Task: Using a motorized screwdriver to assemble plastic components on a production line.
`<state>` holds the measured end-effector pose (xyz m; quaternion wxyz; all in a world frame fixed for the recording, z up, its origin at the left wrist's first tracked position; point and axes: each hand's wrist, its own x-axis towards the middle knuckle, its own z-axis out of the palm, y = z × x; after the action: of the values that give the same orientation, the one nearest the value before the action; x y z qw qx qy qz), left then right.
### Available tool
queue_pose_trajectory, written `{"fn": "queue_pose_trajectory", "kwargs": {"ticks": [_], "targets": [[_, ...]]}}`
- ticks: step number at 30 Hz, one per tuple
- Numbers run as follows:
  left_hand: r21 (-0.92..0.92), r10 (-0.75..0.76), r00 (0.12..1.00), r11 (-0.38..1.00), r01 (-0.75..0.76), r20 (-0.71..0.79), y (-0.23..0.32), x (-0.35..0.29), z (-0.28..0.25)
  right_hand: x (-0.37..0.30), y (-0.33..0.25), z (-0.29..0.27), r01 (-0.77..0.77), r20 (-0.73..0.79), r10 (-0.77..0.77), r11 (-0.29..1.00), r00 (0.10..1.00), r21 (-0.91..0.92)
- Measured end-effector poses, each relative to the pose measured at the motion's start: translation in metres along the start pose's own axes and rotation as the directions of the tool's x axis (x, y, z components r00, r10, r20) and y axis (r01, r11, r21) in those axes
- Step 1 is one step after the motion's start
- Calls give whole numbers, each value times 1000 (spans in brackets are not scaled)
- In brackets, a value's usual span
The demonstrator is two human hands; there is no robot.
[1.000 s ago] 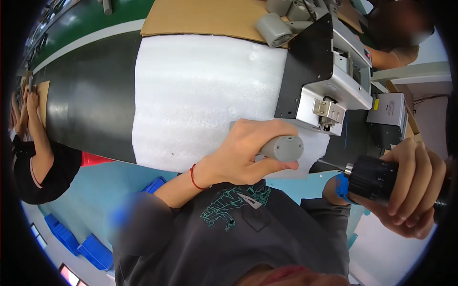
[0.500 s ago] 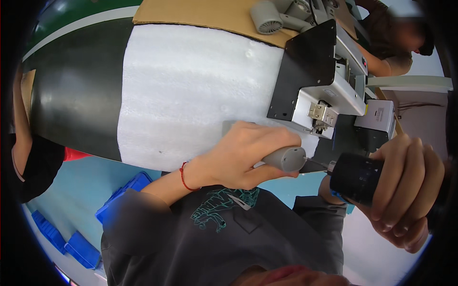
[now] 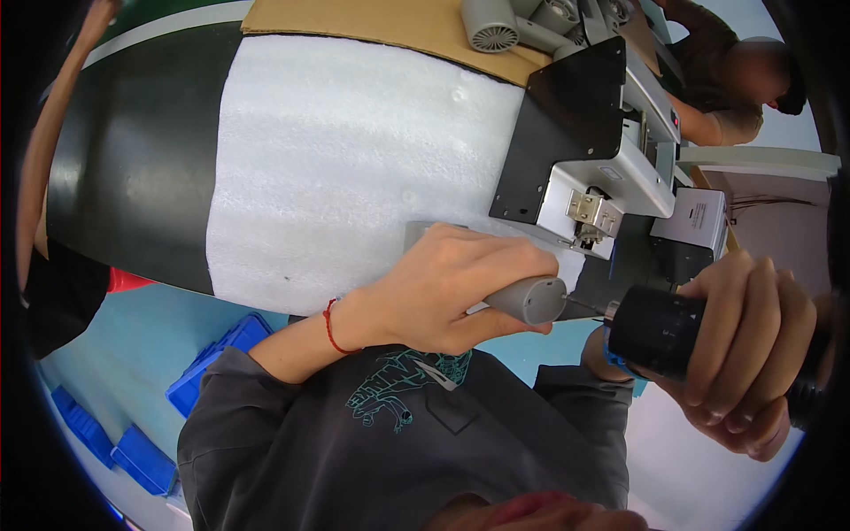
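Note:
My left hand [image 3: 465, 288] is closed around a grey hair dryer handle [image 3: 540, 302], its round end cap turned to the right. Part of a grey body shows behind the knuckles; the rest is hidden by the hand. In my right hand [image 3: 744, 354] is a black electric screwdriver [image 3: 655, 329], held level. Its thin bit [image 3: 584, 305] points left and reaches the end cap, though whether it sits in a hole I cannot tell. Just beyond both hands stands a screw feeder machine [image 3: 589, 190] with a metal mechanism at its front.
White foam sheet [image 3: 363, 168] covers the dark table [image 3: 133, 186]. Several grey hair dryers [image 3: 493, 31] lie on cardboard [image 3: 354, 19] at the back. A white box [image 3: 695, 215] stands right of the machine. Blue bins [image 3: 217, 363] are at lower left. Other people are at both sides.
My hands, the handle and the screwdriver keep nearly the same pose, with the whole view shifted slightly. At the far left, another person's arm has moved up and forward.

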<state>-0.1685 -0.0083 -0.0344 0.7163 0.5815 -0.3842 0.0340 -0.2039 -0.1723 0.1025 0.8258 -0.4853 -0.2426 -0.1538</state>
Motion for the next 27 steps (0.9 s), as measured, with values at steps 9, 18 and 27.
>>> {"fn": "queue_pose_trajectory", "kwargs": {"ticks": [9,18,27], "targets": [[33,12,1000,999,-12,12,-2,1,-7,4,4,5,-22,-152,16,999,988,-38],[59,-103,993,993,99,66,9,-1,-1,18,9,-30,138,218,-144,990,965,44],[49,-29,999,998,31,-33,0,-4,-21,-8,47,-57,190,-60,-222,923,973,-335]]}}
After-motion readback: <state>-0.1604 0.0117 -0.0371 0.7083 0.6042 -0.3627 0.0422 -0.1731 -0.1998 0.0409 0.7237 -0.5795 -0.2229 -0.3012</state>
